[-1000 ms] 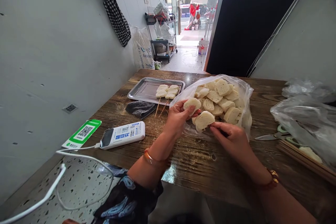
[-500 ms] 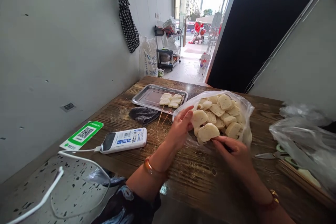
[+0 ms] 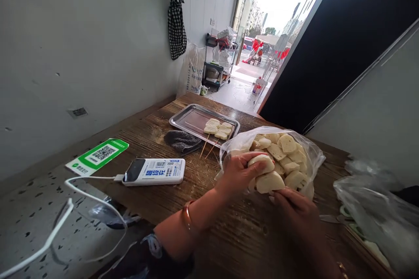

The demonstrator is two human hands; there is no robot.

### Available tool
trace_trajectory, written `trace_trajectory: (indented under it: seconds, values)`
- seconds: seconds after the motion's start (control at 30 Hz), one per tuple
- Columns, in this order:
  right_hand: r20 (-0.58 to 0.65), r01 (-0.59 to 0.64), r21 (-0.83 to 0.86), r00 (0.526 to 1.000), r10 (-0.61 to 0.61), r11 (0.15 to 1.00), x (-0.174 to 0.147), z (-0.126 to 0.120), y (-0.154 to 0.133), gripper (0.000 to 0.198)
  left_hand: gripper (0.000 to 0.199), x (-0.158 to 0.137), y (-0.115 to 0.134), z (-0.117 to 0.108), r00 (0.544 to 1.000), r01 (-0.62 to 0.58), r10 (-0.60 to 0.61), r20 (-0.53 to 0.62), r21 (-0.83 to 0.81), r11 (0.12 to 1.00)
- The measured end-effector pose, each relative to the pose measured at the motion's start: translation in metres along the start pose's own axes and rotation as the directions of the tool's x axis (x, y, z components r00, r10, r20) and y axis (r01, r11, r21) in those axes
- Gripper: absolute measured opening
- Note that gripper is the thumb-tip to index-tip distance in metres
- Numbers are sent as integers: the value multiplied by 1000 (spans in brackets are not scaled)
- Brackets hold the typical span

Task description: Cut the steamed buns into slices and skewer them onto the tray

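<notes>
My left hand [image 3: 244, 172] is closed around a pale steamed bun slice [image 3: 263, 162], thumb on its near face and fingers behind. Just below it is a second slice [image 3: 270, 182], at whose lower edge my right hand [image 3: 296, 209] is pinched. What the right fingertips hold is hidden; it may be a thin stick. Behind both hands, a clear plastic bag [image 3: 316, 150] lies open, full of similar slices [image 3: 288, 144]. On a metal tray [image 3: 185, 117] to the left rest skewered slices [image 3: 218, 128], their wooden sticks [image 3: 204, 146] jutting over the near rim.
A dark cloth [image 3: 183, 141] lies before the tray. Nearer left are a white power bank [image 3: 163, 171] with a cable and a green QR card [image 3: 98, 157]. Scissors [image 3: 329, 218] and crumpled plastic bags [image 3: 369, 200] sit at the right. A wheeled cart [image 3: 218, 63] stands beyond the table.
The camera view has tilted and shifted. My left hand has moved right and its fingers now wrap the upper slice. My right hand stays pinched at the lower slice's edge.
</notes>
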State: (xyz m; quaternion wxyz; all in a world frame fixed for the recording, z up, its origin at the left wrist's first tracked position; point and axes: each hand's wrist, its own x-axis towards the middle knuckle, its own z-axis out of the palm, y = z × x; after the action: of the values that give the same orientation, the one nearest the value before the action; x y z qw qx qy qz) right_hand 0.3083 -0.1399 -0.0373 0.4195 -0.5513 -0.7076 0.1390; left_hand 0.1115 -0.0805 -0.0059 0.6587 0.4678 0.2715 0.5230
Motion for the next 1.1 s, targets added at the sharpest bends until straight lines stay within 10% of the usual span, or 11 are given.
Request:
trace_trajectory:
  seconds: [1.1]
  values:
    - [-33, -95, -70, 995, 93, 993, 3, 3, -19, 33, 47, -7, -1, 9, 993, 6, -10, 120, 37, 999]
